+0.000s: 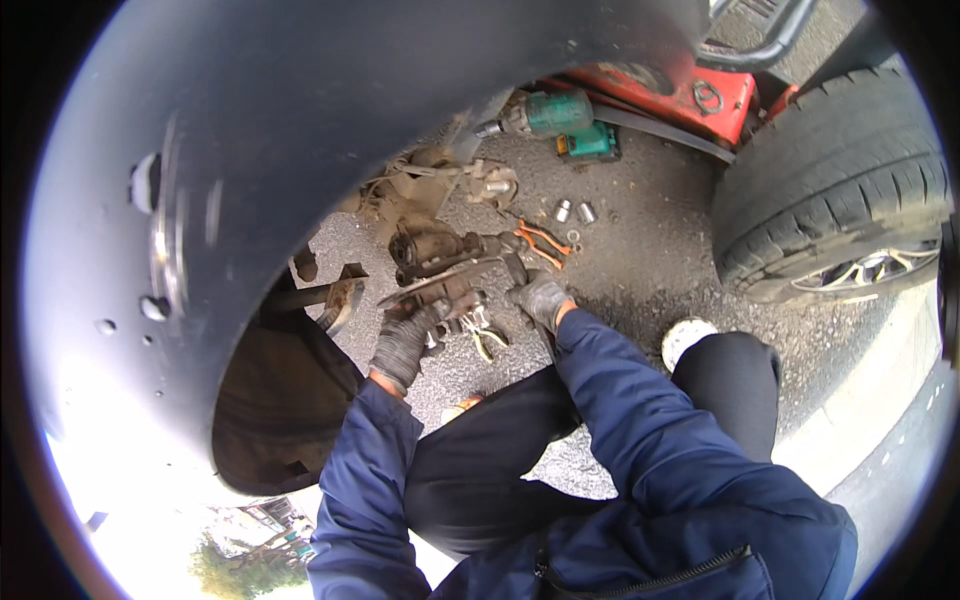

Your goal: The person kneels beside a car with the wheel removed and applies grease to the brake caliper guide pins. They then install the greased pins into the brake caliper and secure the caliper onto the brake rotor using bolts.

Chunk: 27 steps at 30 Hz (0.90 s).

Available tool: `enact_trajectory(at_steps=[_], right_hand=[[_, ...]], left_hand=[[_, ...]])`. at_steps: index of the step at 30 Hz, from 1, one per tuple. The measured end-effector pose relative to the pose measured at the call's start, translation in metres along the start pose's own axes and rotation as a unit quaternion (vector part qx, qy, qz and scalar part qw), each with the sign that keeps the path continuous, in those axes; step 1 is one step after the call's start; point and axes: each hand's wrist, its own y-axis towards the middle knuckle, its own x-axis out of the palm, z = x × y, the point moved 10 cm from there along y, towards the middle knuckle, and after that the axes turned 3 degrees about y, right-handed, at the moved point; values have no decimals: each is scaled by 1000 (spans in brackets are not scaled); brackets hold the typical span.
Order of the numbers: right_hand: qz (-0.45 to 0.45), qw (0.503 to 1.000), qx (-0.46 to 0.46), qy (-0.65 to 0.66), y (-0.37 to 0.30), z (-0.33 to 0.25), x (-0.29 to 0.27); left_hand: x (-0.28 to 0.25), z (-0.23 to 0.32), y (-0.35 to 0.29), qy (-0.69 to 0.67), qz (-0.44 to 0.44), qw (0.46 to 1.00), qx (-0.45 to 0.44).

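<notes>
A rusty brake assembly (452, 292) sits near the middle of the view, at the mouth of the dark wheel arch, its thin disc seen nearly edge-on. At its seven o'clock, the gloved left hand (402, 345) is clamped on its near side, fingers curled over the metal. At three o'clock, the gloved right hand (542, 298) is closed round a hammer-like tool (515, 268), whose head is just beside the disc's edge. From the assembly, pale-handled pliers (488, 345) show at five o'clock, while orange-handled pliers (543, 240) lie at two, with two silver sockets (575, 211) beyond. A green power tool (558, 113) lies at one o'clock; farther off, a wheel (830, 190) is between two and three, near a red jack (722, 95).
</notes>
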Motion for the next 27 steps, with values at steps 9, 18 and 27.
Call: enact_trajectory(at_steps=[9, 18, 27], right_hand=[[44, 971, -135, -195, -5, -31, -2], [37, 999, 32, 6, -3, 11, -6], [96, 988, 100, 68, -14, 19, -10]], left_hand=[[2, 4, 3, -33, -30, 999, 19], [1, 6, 2, -28, -1, 999, 15], [0, 11, 6, -4, 0, 997, 76]])
